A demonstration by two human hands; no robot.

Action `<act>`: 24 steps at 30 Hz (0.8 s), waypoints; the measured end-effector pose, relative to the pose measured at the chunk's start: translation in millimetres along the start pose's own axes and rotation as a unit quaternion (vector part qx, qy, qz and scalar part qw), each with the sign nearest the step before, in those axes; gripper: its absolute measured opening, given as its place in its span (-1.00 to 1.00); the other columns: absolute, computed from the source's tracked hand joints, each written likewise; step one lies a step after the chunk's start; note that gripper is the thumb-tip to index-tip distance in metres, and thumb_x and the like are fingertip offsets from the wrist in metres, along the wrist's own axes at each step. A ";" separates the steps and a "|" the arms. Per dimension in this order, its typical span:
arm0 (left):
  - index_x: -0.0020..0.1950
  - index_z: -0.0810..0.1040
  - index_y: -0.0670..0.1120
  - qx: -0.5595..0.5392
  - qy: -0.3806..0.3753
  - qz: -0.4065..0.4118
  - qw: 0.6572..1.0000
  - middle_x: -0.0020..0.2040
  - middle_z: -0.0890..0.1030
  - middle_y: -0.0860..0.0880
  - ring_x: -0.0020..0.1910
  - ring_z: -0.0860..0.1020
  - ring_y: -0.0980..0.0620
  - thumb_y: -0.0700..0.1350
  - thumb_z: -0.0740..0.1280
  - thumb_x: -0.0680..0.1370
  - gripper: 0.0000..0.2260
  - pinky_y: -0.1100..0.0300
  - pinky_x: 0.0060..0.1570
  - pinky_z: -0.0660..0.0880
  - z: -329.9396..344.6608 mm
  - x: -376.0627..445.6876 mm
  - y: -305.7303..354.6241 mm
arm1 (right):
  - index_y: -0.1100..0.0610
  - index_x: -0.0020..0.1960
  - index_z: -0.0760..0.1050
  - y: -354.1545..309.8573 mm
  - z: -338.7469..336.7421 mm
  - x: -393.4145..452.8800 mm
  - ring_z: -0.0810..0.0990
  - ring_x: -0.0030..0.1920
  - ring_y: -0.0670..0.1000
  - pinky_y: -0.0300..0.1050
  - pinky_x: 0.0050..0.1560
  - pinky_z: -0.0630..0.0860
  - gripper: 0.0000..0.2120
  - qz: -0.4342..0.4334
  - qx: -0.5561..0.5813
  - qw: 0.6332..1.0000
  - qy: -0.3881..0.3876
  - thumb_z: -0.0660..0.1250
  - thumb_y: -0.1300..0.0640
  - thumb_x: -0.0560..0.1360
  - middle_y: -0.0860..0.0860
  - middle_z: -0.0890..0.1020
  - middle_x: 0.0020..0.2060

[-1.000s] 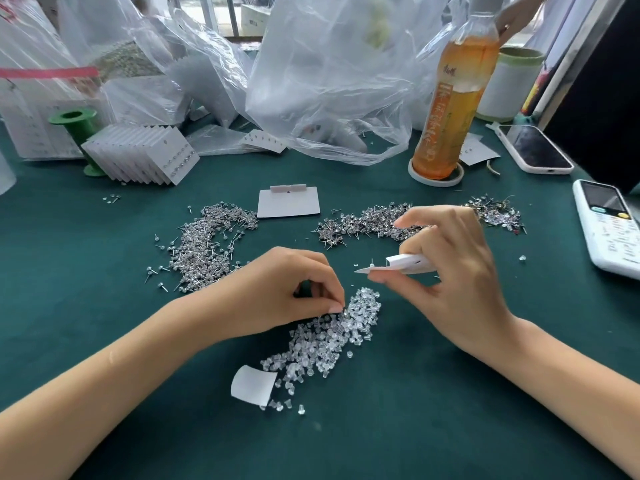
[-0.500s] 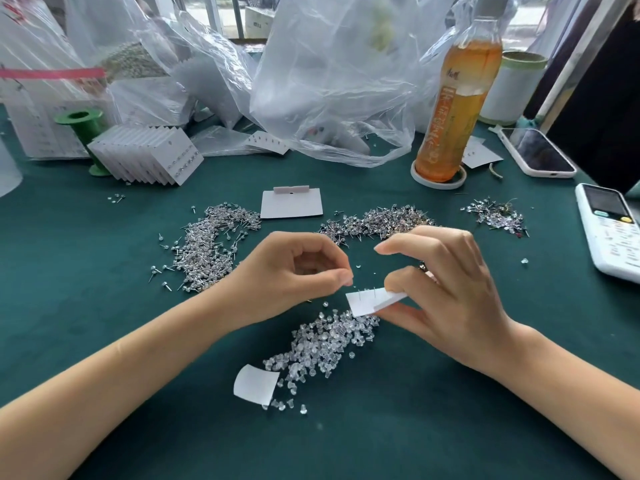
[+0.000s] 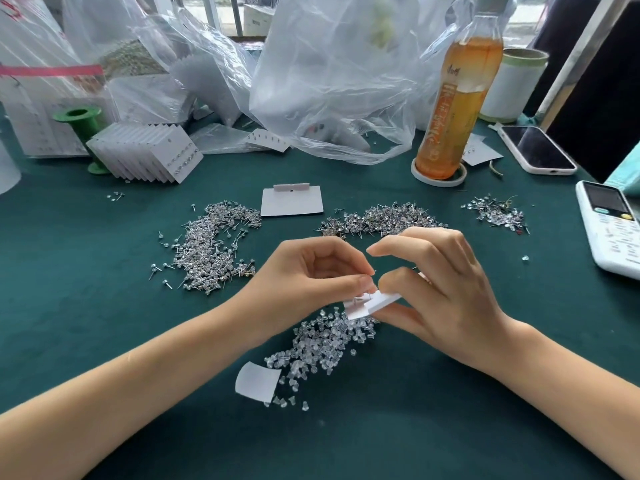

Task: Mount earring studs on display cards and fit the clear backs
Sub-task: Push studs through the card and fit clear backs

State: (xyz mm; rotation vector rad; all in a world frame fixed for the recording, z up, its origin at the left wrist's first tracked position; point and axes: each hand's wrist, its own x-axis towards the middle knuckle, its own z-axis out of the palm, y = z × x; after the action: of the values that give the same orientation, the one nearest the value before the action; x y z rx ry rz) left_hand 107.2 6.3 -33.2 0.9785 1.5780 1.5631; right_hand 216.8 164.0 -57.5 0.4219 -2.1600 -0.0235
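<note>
Bottle point(image 3: 457, 98) holds amber liquid; right hand point(image 3: 446, 289) pinches card point(image 3: 372, 303).

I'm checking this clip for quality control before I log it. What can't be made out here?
Head view, the only one:
- Whether the left hand pinches a clear back: its fingertips cover the spot, too small to tell.
- The face of the display card held by the right hand: turned away, fingers over it.
- The bags' contents: blurred by crumpled plastic.
- The remote: cut off by the right edge.
</note>
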 end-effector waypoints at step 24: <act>-0.05 0.62 -0.25 0.028 -0.020 0.033 0.999 -0.16 0.64 -0.19 -0.19 0.58 0.06 -0.34 0.32 0.51 -0.90 0.30 -0.11 0.52 1.6 -3.0 -2.8 | 0.12 -0.11 0.36 0.0 0.5 -1.2 0.46 0.06 0.08 -0.07 0.09 0.36 -0.71 -0.010 -0.025 1.000 0.011 0.33 -0.07 0.55 0.03 0.45 0.12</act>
State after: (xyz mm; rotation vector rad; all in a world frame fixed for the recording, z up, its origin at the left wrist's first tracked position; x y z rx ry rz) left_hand 109.9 4.4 -36.1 1.0963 1.5843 1.5412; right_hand 217.0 164.3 -58.8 0.4126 -2.1286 -0.0838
